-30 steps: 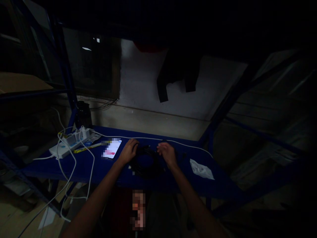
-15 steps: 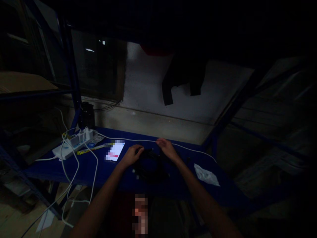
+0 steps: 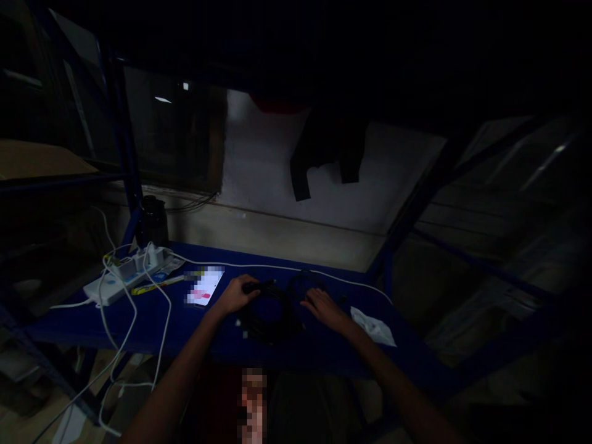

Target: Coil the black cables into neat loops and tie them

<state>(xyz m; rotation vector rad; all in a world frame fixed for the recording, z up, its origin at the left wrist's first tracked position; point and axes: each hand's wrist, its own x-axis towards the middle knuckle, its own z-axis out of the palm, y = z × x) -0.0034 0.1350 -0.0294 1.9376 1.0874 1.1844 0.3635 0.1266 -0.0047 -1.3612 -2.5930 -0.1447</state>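
1. Left hand (image 3: 237, 296), centre frame: pinching black cable end (image 3: 253, 287) beside black cable coil (image 3: 264, 333), lower centre.
2. Right hand (image 3: 325, 308), right of coil: palm down; grip cannot be told.
3. Judged step: cable handling; next move calls for keeping loops together.

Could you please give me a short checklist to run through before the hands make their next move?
1. Left hand has hold of the black cable end: ok, it sits between thumb and fingers.
2. Right hand has a grip: cannot tell; it is palm down right of the coil, too dark underneath.
3. Black cable coil rests on the blue table: ok, between the hands.
4. Phone out of the way: ok, left of the left hand and apparently apart.
5. White cables tidy: not ok, they loop loosely over the table's front edge.
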